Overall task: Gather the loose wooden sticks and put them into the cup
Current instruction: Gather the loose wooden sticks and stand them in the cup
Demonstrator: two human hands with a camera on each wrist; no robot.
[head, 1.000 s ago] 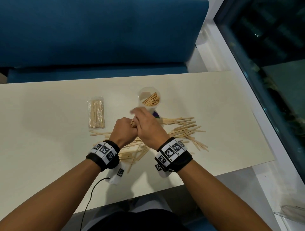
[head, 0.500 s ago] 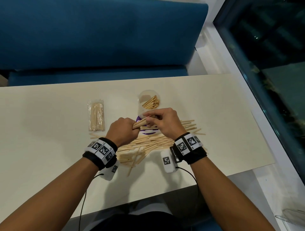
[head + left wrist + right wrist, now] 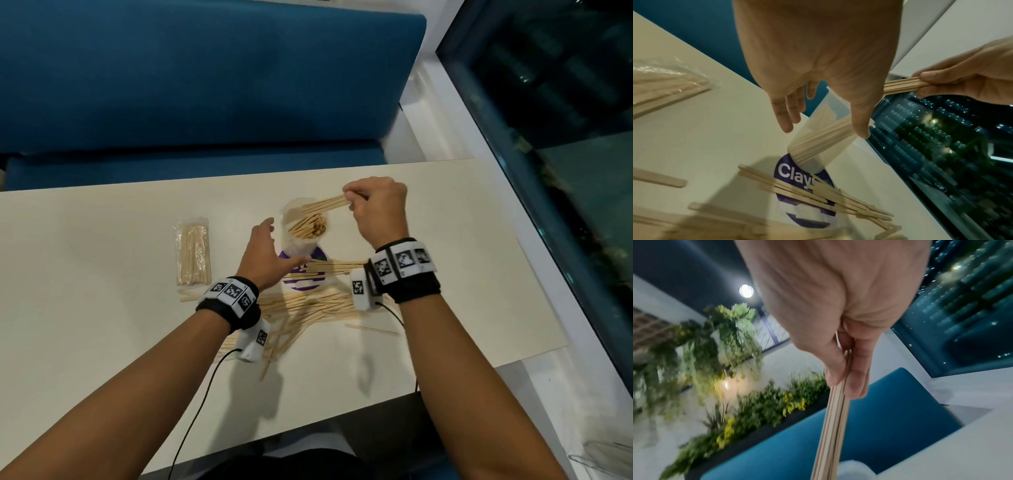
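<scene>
Stick bundle (image 3: 325, 204) pinched in right hand (image 3: 378, 209) fingers (image 3: 859, 369), above cup (image 3: 303, 233)

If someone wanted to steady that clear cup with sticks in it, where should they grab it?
Probably low around the clear cup's side wall, from the person's left, where the open left hand sits. It stands upright, and the sticks inside jut over its rim on the right.

— What's the right hand (image 3: 838, 308) doing?
— Pinching a bundle of sticks (image 3: 833, 423) between thumb and fingers (image 3: 859, 378).
— And behind it?
— A blue seat (image 3: 869, 434), blurred plants (image 3: 725, 369), a round lamp (image 3: 746, 291).
</scene>
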